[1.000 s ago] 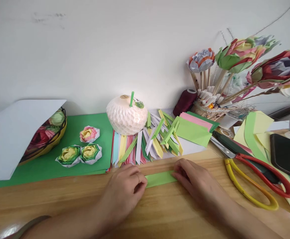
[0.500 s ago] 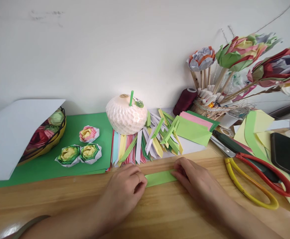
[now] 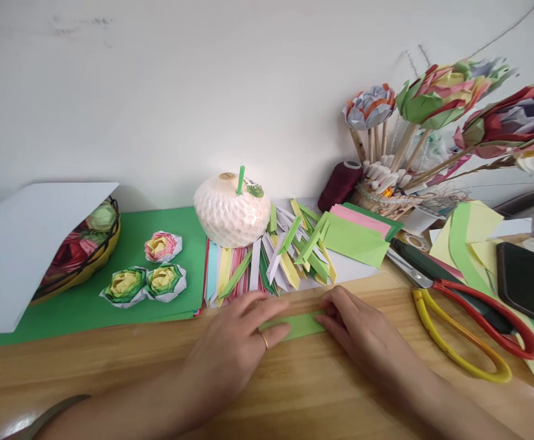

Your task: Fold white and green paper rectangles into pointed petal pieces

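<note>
A light green paper strip [image 3: 302, 326] lies flat on the wooden table [image 3: 294, 379], between my two hands. My right hand [image 3: 352, 321] pinches its right end with thumb and fingers. Over the left end is my left hand [image 3: 248, 333], its fingers spread and stretched to the right, with a ring on one finger; part of the strip is hidden under them. Just behind the hands lie many folded paper pieces [image 3: 289, 269] in green, yellow, white and pink.
Red-and-yellow-handled scissors [image 3: 478, 318] and a black phone [image 3: 530, 284] lie at the right. A white textured container [image 3: 233, 211] stands behind. Three paper flowers [image 3: 166, 281] rest on green sheets [image 3: 129, 235], beside a basket [image 3: 88, 269]. Light green rectangles [image 3: 356, 240] lie behind my right hand.
My left hand has opened its fingers and reached slightly right over the strip. My right hand has kept its pinch in the same place.
</note>
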